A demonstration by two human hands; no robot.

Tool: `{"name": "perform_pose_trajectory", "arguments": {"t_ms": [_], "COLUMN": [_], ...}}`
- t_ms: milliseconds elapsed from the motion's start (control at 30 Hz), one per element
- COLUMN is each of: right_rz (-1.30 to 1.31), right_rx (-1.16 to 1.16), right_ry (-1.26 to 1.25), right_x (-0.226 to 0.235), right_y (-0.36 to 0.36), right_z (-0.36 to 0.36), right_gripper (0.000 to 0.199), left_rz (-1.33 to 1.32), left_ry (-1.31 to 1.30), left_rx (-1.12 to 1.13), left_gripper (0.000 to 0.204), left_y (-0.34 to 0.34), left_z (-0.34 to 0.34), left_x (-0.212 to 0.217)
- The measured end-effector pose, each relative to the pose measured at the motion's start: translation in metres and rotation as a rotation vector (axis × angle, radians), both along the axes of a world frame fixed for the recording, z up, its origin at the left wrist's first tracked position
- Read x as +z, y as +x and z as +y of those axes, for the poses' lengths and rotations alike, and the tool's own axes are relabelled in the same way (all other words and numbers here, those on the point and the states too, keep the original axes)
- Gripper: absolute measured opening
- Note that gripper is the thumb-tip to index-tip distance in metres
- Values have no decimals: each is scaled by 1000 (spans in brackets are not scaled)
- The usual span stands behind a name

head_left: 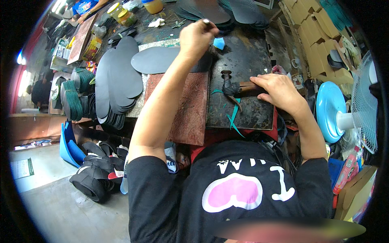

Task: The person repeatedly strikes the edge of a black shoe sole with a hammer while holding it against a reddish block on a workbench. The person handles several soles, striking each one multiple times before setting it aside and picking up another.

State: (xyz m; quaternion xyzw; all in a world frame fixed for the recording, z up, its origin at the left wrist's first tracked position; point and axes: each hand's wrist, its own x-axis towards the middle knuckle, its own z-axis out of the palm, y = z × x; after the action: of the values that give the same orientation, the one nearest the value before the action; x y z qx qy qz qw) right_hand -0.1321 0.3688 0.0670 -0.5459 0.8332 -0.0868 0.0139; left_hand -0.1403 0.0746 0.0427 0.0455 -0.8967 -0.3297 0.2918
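Observation:
My left hand (197, 39) is raised over the far side of the bench, its fingers closed round a small thing with a round metallic tip; most of it is hidden in the fist. Below it, a grey sole-shaped sheet (156, 59) lies across the top of a reddish-brown board (188, 107), partly covered by my left forearm. My right hand (279, 90) grips the wooden handle of a hammer (231, 84), whose dark wrapped head rests on the black bench. Beside the head lie green strips (234, 114). A light-blue piece (219, 43) lies near my left hand.
Stacked grey soles (121, 77) stand left of the board, with more dark soles (206, 10) at the far edge. Bundles of green cord (72, 99) hang at the left. Jars (127, 17) stand at the back. A blue-and-white fan (332, 111) and cardboard boxes (320, 36) are at the right.

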Motion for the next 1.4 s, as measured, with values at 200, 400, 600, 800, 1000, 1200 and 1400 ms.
{"name": "perform_pose_trajectory", "arguments": {"t_ms": [200, 400, 600, 800, 1000, 1200, 1400], "right_rz": [-55, -12, -117, -792, -626, -231, -114], "right_rx": [-25, 19, -49, -318, -49, -161, -304], "right_ry": [25, -32, -235, -445, -825, -580, -414], "right_x": [-4, -7, -10, 0, 45, 30, 3], "right_y": [-1, -6, -22, -27, -11, -3, -17], "right_z": [0, -2, 2, -26, -82, -129, -107], "right_gripper": [54, 44, 40, 36, 39, 41, 40], "left_rz": [341, 192, 246, 221, 130, 150, 169], "left_ry": [617, 831, 903, 867, 98, -229, 474], "left_rx": [51, 168, 155, 188, 244, 256, 314], "left_gripper": [10, 11, 8, 8, 18, 19, 12], "left_y": [61, 91, 87, 87, 84, 73, 77], "left_z": [-68, -74, -71, -70, -68, -58, -65], "left_x": [24, -9, -25, -24, -19, -18, -25]}}
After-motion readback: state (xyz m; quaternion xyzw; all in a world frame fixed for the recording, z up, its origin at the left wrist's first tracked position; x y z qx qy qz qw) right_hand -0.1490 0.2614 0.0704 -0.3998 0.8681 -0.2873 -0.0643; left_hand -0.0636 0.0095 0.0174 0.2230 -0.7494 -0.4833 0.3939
